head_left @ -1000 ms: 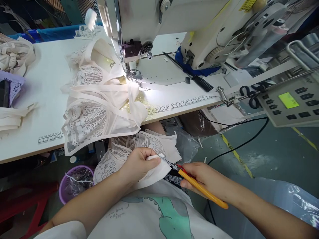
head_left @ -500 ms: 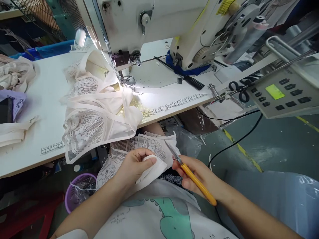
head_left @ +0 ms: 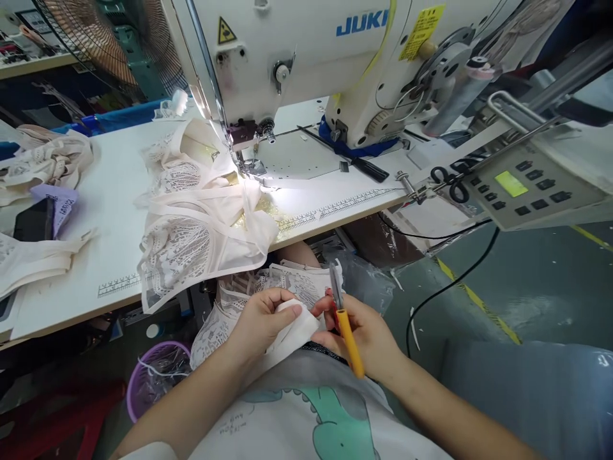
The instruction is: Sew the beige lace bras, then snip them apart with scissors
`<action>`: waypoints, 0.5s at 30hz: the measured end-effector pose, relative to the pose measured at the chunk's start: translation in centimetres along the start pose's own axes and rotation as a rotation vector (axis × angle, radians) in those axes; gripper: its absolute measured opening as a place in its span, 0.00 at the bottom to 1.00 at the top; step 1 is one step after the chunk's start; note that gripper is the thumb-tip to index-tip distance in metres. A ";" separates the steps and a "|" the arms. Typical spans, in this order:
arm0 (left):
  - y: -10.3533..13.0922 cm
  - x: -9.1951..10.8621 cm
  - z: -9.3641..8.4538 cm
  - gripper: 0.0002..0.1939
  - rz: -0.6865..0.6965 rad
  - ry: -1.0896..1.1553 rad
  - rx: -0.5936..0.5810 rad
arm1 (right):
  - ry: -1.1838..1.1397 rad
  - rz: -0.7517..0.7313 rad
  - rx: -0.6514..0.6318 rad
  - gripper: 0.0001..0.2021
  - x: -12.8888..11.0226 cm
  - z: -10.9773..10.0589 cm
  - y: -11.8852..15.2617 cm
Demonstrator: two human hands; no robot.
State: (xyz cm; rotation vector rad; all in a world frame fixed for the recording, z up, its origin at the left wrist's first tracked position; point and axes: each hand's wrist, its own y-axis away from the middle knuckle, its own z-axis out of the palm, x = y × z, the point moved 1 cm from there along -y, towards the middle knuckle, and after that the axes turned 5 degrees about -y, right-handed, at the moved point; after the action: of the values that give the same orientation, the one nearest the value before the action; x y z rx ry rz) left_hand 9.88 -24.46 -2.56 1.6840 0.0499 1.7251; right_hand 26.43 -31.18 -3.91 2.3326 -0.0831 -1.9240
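Low in front of my lap, my left hand (head_left: 268, 322) is closed, its thumb pressing on a folded white fabric edge (head_left: 294, 332) of a lace garment. White lace (head_left: 211, 335) from this garment spreads beneath and behind the hand. Orange-handled scissors (head_left: 352, 345) rest in my right hand (head_left: 366, 329), seen edge-on with the blades pointing up and away. The thumb and a fingertip of that hand are at the right end of the white fabric. On the table edge above lies a cream lace bra (head_left: 191, 236), partly under the sewing machine's presser foot (head_left: 251, 167).
The sewing machine (head_left: 306, 45) stands over the white table (head_left: 115, 211). A control panel (head_left: 531, 185) juts out at right, with a black cable below. More lace pieces (head_left: 52, 160) and a phone (head_left: 36, 220) lie at left. A purple basket (head_left: 158, 364) stands on the floor.
My right hand has moved left to the fabric's edge, and the scissors have turned more upright. My left hand keeps its grip. The view has shifted, showing more of the machine.
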 end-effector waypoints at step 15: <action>5.8 -5.6 -10.2 0.33 0.447 -1.355 0.536 | -0.101 -0.287 0.146 0.11 -6.9 -1.5 -1.7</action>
State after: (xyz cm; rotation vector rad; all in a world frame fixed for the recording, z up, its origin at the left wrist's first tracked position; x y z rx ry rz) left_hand -2.34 -27.11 -6.03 3.1028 -0.5587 0.4803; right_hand 26.52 -28.59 2.92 2.4524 0.1120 -2.2392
